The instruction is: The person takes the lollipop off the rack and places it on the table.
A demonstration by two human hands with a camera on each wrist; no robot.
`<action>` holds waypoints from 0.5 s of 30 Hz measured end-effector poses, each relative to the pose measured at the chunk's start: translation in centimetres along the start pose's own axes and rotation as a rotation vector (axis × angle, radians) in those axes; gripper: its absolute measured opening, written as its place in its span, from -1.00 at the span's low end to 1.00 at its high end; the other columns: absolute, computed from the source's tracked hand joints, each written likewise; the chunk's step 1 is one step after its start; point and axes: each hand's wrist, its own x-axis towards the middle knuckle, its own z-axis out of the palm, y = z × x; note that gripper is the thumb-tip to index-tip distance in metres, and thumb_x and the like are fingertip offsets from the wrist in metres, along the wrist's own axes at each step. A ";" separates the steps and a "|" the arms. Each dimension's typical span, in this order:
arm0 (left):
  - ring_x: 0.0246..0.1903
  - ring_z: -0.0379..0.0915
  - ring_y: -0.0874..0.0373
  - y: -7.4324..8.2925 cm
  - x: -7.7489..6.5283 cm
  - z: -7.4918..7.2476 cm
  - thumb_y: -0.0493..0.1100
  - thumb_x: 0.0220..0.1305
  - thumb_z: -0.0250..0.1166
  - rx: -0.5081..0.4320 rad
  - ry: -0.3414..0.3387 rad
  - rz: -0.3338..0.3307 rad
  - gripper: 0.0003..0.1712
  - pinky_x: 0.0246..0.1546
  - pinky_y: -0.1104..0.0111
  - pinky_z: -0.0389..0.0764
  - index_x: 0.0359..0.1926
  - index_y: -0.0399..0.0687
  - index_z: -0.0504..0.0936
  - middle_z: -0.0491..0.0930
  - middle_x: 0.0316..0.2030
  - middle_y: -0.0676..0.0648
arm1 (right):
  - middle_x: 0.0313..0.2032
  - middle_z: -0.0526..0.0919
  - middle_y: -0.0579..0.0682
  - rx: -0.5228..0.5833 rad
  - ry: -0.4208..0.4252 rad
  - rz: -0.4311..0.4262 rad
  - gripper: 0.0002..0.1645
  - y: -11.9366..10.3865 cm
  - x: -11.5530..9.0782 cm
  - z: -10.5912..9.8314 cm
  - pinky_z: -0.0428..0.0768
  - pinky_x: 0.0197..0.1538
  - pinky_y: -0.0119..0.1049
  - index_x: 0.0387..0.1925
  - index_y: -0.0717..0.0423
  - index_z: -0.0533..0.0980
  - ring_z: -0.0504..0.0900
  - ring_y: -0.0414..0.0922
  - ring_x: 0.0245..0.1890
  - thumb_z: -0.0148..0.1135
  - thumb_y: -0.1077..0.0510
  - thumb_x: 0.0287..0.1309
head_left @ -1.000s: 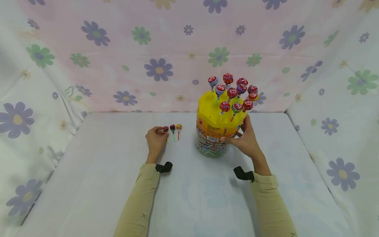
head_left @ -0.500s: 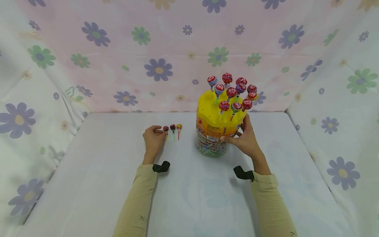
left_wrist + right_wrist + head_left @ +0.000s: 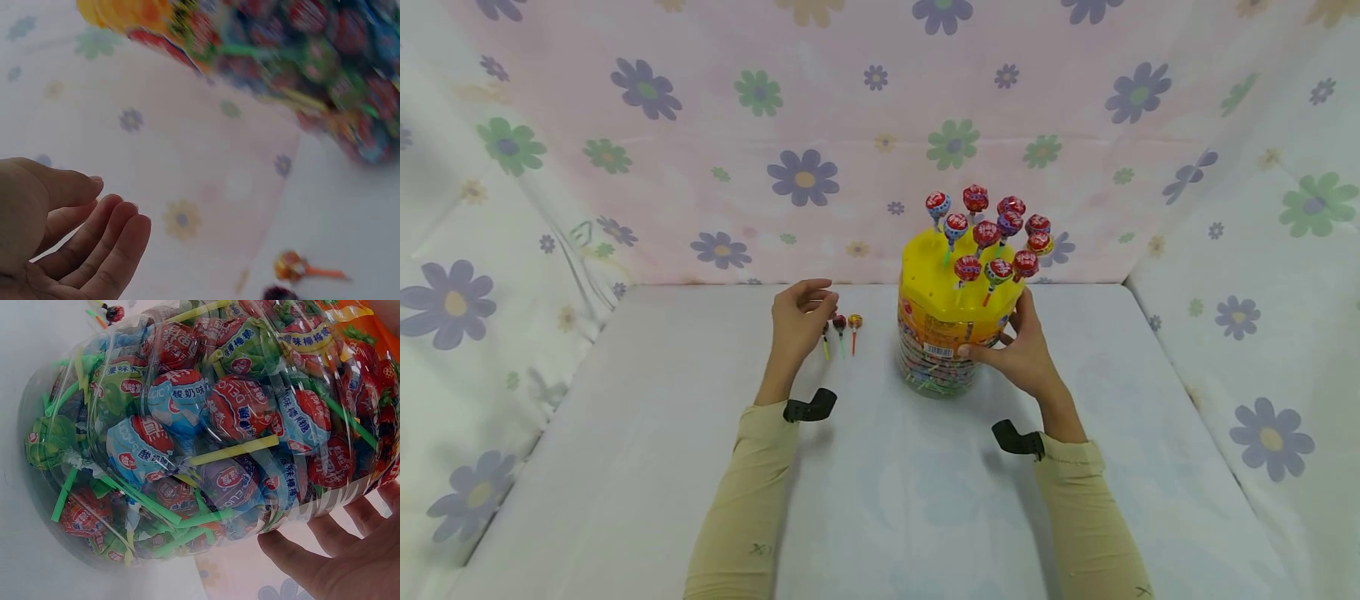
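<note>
My right hand [image 3: 1026, 358] holds the side of a clear plastic jar [image 3: 936, 367] packed with wrapped lollipops. In the right wrist view its fingers [image 3: 325, 537] lie along the jar wall. Several lollipops [image 3: 986, 235] stand upright by their sticks in the yellow lid [image 3: 919, 271]. My left hand [image 3: 799, 323] is raised beside three lollipops on the table, its fingers loosely bent with nothing in them. Those are an orange-stick lollipop [image 3: 854, 322], a dark-headed lollipop [image 3: 840, 323] and a yellow-stick lollipop [image 3: 827, 346], whose head the hand partly covers.
The jar stands on a white-covered table [image 3: 887, 467], right of the three loose lollipops. A flower-print cloth [image 3: 850, 167] hangs behind the table, and similar cloth borders both sides. A black wrist camera [image 3: 811, 407] sits at the left sleeve's cuff.
My left hand has left the yellow-stick lollipop and moved up and away from the table surface. The lollipops stay in their row. My right hand keeps its hold on the jar.
</note>
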 end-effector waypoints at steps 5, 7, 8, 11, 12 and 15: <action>-0.23 0.71 0.04 3.6 0.5 0.6 -0.26 0.42 0.28 -0.081 -0.042 0.088 -0.68 -0.15 0.49 0.70 0.12 -0.30 0.65 0.69 -0.10 -0.32 | 0.41 0.30 0.01 -0.005 0.003 0.007 0.19 0.1 -0.1 0.0 0.33 0.39 0.35 0.54 -0.18 0.00 0.28 0.13 0.45 0.53 0.30 0.05; -0.19 0.70 0.09 5.1 0.6 1.0 -0.25 0.43 0.27 -0.095 -0.062 0.104 -0.66 -0.07 0.45 0.70 0.15 -0.29 0.63 0.67 -0.06 -0.30 | 0.41 0.29 0.02 -0.009 0.003 0.011 0.20 0.1 -0.1 0.1 0.33 0.39 0.36 0.54 -0.18 0.00 0.28 0.13 0.45 0.53 0.29 0.05; -0.15 0.68 0.08 5.9 0.6 1.2 -0.25 0.43 0.26 -0.100 -0.074 0.111 -0.65 -0.04 0.42 0.70 0.17 -0.29 0.62 0.67 -0.04 -0.29 | 0.40 0.30 0.01 -0.012 0.004 0.012 0.20 0.2 -0.1 0.1 0.33 0.39 0.36 0.54 -0.18 0.00 0.28 0.13 0.45 0.53 0.29 0.04; -0.01 0.64 -0.02 7.9 0.7 1.8 -0.25 0.45 0.24 -0.112 -0.099 0.146 -0.61 0.08 0.30 0.68 0.23 -0.29 0.58 0.64 0.04 -0.28 | 0.41 0.29 0.00 -0.006 0.004 0.010 0.21 0.2 -0.1 0.1 0.31 0.40 0.37 0.54 -0.20 0.00 0.27 0.13 0.46 0.53 0.30 0.04; 0.02 0.62 -0.05 8.5 0.8 2.1 -0.25 0.45 0.24 -0.119 -0.105 0.162 -0.60 0.12 0.26 0.67 0.24 -0.30 0.56 0.63 0.06 -0.28 | 0.41 0.29 0.00 -0.003 0.004 0.009 0.21 0.1 -0.1 0.0 0.30 0.40 0.37 0.54 -0.20 0.00 0.27 0.13 0.46 0.53 0.30 0.04; 0.11 0.57 -0.09 9.9 1.0 2.9 -0.29 0.45 0.23 -0.156 -0.116 0.205 -0.57 0.21 0.18 0.62 0.27 -0.33 0.52 0.60 0.12 -0.30 | 0.42 0.28 0.01 -0.002 0.002 0.008 0.22 0.0 -0.2 0.0 0.28 0.40 0.38 0.55 -0.20 -0.01 0.26 0.15 0.46 0.53 0.30 0.04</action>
